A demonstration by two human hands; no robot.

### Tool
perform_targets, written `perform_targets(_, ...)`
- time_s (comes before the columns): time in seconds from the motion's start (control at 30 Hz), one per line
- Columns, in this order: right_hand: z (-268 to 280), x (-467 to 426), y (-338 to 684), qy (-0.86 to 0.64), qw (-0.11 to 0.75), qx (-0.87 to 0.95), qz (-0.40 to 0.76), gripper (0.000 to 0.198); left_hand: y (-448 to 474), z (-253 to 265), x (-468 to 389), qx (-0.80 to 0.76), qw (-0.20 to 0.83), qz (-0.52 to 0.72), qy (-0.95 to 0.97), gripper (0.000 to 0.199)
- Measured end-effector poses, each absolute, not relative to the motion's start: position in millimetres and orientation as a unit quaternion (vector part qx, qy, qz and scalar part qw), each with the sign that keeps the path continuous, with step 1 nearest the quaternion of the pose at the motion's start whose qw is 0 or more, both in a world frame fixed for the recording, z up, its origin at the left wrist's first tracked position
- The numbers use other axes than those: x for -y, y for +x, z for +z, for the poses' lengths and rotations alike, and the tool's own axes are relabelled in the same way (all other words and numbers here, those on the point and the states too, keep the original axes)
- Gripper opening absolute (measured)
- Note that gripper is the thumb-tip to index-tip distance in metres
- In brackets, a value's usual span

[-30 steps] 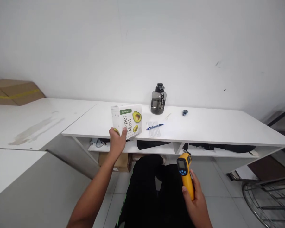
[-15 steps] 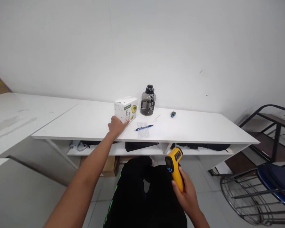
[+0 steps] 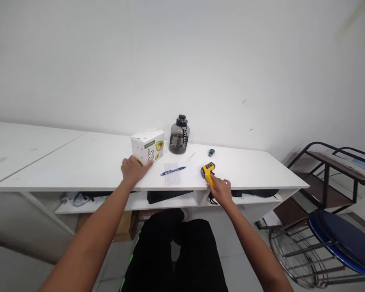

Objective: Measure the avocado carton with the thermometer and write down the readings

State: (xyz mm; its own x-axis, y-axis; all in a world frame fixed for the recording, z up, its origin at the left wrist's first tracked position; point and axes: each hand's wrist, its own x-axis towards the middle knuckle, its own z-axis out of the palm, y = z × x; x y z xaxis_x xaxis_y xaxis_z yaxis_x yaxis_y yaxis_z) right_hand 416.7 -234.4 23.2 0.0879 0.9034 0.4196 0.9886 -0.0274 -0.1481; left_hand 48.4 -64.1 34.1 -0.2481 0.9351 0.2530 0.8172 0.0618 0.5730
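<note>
Counter layout, L to R: box, bottle, paper w/ pen, thermometer, small item.

Box (image 3: 148, 146) stands mid-counter (image 3: 79, 170), left hand (image 3: 133, 170) touching its front near corner, close to the counter's front edge. Bottle (image 3: 179, 134) just right of box, nearer the back edge by the wall. Paper (image 3: 170, 178) lies before the bottle, near front edge, pen (image 3: 172, 170) on top of it. Thermometer (image 3: 208, 172) right of paper, resting on the counter near the front edge, right hand (image 3: 221, 190) on it from the front. Small item (image 3: 211, 152) behind thermometer, towards back edge. Shelf (image 3: 134, 201) under the counter holds bags. Chair (image 3: 337, 239) on floor past the counter's right end.
</note>
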Motion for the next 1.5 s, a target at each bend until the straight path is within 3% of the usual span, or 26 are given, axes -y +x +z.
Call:
perform_targets(0.2, 30.6, 210.3, 417.6, -0.732, 0.123, 0.65, -0.165, 0.045, 49.8, 31.3, 65.1, -0.729, 0.086, 0.294, 0.612, 0.108)
perform_targets(0.33, 45.1, 195.2, 402.9, -0.728, 0.145, 0.64, -0.198, 0.043, 51.7, 34.9, 69.6, -0.732, 0.075, 0.279, 0.617, 0.109)
perform_targets(0.53, 57.5, 155.9, 340.2, -0.524, 0.133, 0.836, -0.092, 0.047, 52.6, 37.8, 72.5, -0.734, 0.079, 0.266, 0.62, 0.114)
perform_targets(0.77, 29.7, 135.4, 289.6, -0.628, 0.103, 0.771, 0.021, 0.049, 50.3, 36.5, 71.7, -0.719, 0.112, 0.249, 0.639, 0.136)
perform_targets(1.13, 35.2, 146.8, 238.4, -0.554, 0.087, 0.827, -0.03, 0.037, 50.2, 32.1, 71.3, -0.713, 0.113, 0.222, 0.655, 0.149)
perform_targets(1.23, 41.3, 123.8, 255.4, -0.569, 0.151, 0.807, -0.03, 0.032, 50.3, 32.8, 71.5, -0.717, 0.115, 0.214, 0.653, 0.148)
perform_targets(1.37, 36.1, 95.1, 280.0, -0.647, 0.347, 0.679, 0.032, 0.022, 49.4, 32.8, 73.1, -0.71, 0.127, 0.219, 0.657, 0.148)
perform_targets(1.5, 21.6, 77.0, 281.5, -0.604, 0.467, 0.644, 0.054, 0.04, 48.7, 32.7, 74.2, -0.709, 0.131, 0.226, 0.656, 0.147)
